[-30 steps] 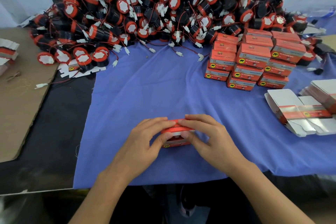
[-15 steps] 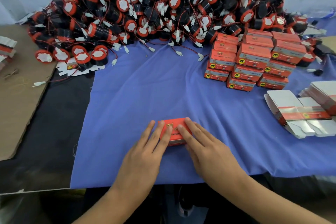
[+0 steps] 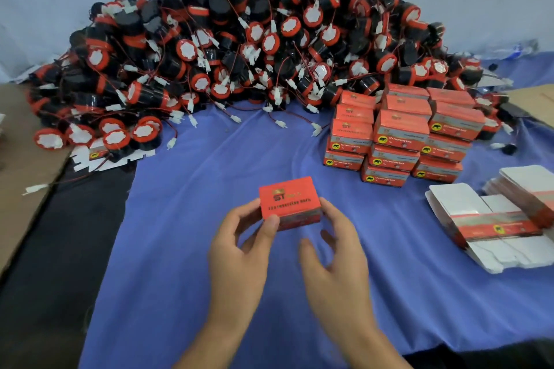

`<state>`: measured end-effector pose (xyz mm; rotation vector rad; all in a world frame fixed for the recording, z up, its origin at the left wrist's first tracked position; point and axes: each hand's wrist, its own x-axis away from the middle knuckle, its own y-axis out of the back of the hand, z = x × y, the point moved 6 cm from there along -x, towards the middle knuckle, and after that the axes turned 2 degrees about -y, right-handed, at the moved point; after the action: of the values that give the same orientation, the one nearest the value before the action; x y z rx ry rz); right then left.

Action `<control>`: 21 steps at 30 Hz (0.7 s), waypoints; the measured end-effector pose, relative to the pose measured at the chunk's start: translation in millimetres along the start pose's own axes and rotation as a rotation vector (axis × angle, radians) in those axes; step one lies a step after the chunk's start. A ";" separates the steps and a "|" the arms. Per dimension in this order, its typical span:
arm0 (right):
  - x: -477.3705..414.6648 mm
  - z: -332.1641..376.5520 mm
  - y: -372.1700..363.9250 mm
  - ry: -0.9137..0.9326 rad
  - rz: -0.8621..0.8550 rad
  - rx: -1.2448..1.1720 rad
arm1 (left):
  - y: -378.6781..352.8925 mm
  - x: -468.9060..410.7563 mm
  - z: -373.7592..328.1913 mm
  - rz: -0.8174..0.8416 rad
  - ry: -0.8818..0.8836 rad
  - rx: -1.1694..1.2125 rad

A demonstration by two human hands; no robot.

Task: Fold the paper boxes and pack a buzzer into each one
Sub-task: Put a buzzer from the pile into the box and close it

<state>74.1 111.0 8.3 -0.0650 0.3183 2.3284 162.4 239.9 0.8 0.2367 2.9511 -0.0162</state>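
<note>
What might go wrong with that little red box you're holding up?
1. The box is pinched mostly by the left hand, while the right hand only has fingers beside it. It might slip onto the blue cloth.
2. The stack of boxes looks uneven, so adding this one carelessly might topple it.
3. Loose wires trail from the buzzer pile next to that stack and could snag.
</note>
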 end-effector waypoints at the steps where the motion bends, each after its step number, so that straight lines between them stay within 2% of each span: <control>1: -17.6 10.1 -1.3 0.035 -0.029 0.005 | -12.0 -20.0 -8.9 0.012 -0.038 -0.012; 7: -142.8 51.2 -11.2 -0.005 -0.169 -0.055 | -97.1 -142.7 -49.3 0.127 -0.137 -0.035; 11: -221.2 47.7 -10.6 -0.105 -0.256 -0.135 | -169.6 -208.2 -48.3 0.425 -0.025 0.091; 14: -269.9 26.6 -9.0 -0.251 -0.321 -0.207 | -214.4 -237.5 -31.9 0.613 0.043 0.087; 17: -301.8 5.7 -4.6 -0.351 -0.388 -0.203 | -244.5 -256.8 -10.2 0.644 0.102 0.085; 21: -322.1 -1.9 -4.6 -0.341 -0.413 -0.228 | -260.9 -270.4 5.8 0.638 0.087 0.033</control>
<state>303.4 -111.0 51.5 0.1420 -0.1240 1.9113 384.5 -60.2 42.9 1.1879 2.8130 0.0322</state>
